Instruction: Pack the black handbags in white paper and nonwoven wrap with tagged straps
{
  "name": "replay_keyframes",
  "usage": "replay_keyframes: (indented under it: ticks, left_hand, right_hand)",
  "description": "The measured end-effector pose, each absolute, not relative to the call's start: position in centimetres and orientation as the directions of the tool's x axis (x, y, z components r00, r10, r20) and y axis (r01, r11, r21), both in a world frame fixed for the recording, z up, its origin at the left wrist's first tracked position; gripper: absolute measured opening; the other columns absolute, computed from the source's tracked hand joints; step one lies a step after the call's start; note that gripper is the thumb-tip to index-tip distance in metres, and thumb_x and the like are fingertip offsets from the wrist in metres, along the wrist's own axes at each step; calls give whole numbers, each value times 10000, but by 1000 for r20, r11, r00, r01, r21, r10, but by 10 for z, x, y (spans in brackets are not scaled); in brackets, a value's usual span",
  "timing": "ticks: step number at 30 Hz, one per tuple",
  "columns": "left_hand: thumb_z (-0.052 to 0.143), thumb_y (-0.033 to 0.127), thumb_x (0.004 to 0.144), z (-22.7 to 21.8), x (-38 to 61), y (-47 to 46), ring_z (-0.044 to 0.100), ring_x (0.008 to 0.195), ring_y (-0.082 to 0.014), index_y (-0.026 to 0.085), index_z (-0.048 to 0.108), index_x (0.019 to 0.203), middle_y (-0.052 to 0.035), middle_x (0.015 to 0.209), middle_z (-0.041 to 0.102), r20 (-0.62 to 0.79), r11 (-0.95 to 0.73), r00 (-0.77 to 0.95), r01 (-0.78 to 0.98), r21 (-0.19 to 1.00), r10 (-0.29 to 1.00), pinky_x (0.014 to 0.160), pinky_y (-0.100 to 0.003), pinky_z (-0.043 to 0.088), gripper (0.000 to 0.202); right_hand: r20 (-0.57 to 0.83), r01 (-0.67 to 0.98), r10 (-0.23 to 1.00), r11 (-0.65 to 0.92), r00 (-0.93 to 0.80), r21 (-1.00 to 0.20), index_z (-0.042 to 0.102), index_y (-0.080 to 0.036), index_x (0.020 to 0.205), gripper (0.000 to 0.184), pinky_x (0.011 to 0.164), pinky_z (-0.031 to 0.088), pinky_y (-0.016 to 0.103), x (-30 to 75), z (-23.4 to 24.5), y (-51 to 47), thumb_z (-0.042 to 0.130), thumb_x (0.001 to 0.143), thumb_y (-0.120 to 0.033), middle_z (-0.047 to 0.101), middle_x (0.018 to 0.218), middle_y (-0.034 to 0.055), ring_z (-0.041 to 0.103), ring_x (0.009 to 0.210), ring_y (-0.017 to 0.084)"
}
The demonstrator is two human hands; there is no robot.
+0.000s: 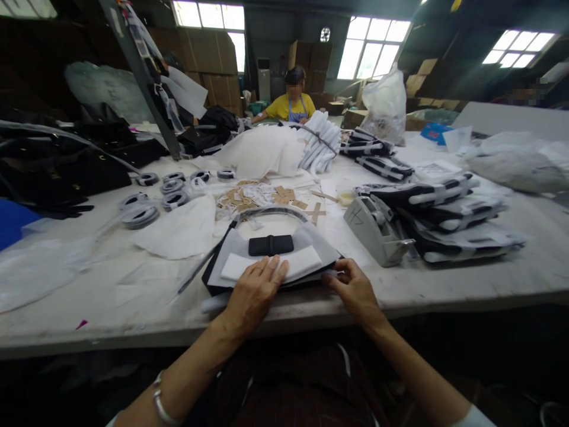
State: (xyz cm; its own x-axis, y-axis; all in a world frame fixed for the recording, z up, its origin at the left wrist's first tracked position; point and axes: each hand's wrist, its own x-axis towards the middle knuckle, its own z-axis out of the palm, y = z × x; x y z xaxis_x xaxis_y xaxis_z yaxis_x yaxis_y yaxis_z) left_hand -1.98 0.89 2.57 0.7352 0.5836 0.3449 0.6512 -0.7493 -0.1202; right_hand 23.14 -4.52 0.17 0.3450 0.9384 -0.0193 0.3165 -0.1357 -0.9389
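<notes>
A black bag [306, 280] wrapped in white tissue paper [311, 240] lies at the table's near edge, with a black strap piece [271, 244] across it and a folded white pad [302, 261] below that. My left hand [254, 290] lies flat on the pad and paper, fingers stretched out. My right hand [351, 287] pinches the paper's right corner at the bag's edge. The bag's curved handle [271, 212] arches behind it.
A grey tape dispenser [376, 228] stands to the right, next to stacked wrapped bags [448, 219]. Tape rolls [171, 190] and paper tags [262, 196] lie behind. Loose white sheets [178, 228] sit left. A person in yellow [291, 104] works at the far side.
</notes>
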Motion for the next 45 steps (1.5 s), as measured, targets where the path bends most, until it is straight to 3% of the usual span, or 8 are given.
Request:
replay_keyframes:
  ticks: [4, 7, 12, 20, 26, 34, 40, 45]
  left_hand:
    - [416, 98, 925, 24, -20, 9, 581, 1200, -285, 158, 502, 1358, -154, 1353, 583, 361, -766, 757, 624, -153, 544, 947, -414, 502, 446]
    - [404, 109, 938, 17, -23, 7, 563, 1227, -293, 156, 481, 1383, -153, 1366, 574, 407, -763, 751, 623, -173, 521, 970, -422, 493, 453]
    - [395, 127, 954, 5, -25, 2, 511, 1290, -298, 169, 442, 1423, -139, 1410, 539, 472, -734, 720, 649, -201, 509, 1027, -439, 456, 473]
    - [377, 101, 929, 12, -13, -7, 458, 1331, -357, 97, 404, 1434, -218, 1465, 446, 307, -691, 755, 655, -306, 580, 1052, -525, 410, 505]
    - [371, 78, 925, 18, -14, 4, 524, 1273, -326, 80, 402, 1409, -248, 1416, 489, 246, -724, 794, 608, -325, 556, 1001, -478, 458, 485]
    - [420, 65, 846, 52, -15, 28, 614, 1123, -261, 94, 432, 1355, -197, 1326, 566, 234, -787, 819, 571, -233, 524, 907, -381, 518, 509]
    - [504, 49, 693, 70, -13, 36, 623, 1107, -258, 96, 448, 1335, -181, 1311, 581, 138, -775, 795, 607, -176, 591, 913, -368, 521, 647]
    - [531, 140, 787, 43, -17, 30, 520, 1267, -317, 91, 488, 1328, -178, 1359, 565, 324, -683, 739, 672, -287, 590, 1049, -470, 430, 545]
  right_hand:
    - [467, 756, 821, 68, 328, -651, 563, -226, 938, 255, 657, 511, 355, 235, 13, -60, 713, 801, -379, 613, 715, 8, 621, 666, 211]
    - [760, 876, 649, 373, -10, -307, 594, -231, 1082, 220, 878, 515, 436, 225, 28, -70, 647, 869, -241, 677, 998, 89, 648, 969, 262]
    - [574, 808, 647, 587, -503, 47, 522, -168, 1354, 406, 1150, 332, 523, 197, 38, -54, 466, 952, -147, 594, 1348, 111, 431, 1359, 276]
    - [532, 790, 624, 594, -572, 152, 520, -69, 1346, 419, 1109, 413, 505, 197, 14, -45, 362, 959, -75, 570, 1366, 174, 434, 1354, 283]
    - [551, 820, 633, 540, -544, 190, 521, -60, 1337, 425, 1119, 387, 509, 191, 9, -43, 402, 929, -64, 573, 1355, 181, 435, 1348, 293]
    - [620, 867, 625, 454, -474, 206, 494, -96, 1361, 452, 1096, 352, 548, 185, 15, -18, 457, 912, -123, 591, 1315, 155, 472, 1268, 319]
    - [638, 838, 574, 495, -513, 229, 566, -148, 1247, 314, 994, 418, 450, 189, 29, 5, 412, 975, -129, 671, 1145, 109, 572, 1086, 259]
    - [615, 792, 530, 537, -584, 289, 599, -139, 1121, 230, 853, 453, 383, 183, 40, 14, 418, 978, -128, 687, 1024, 95, 605, 920, 225]
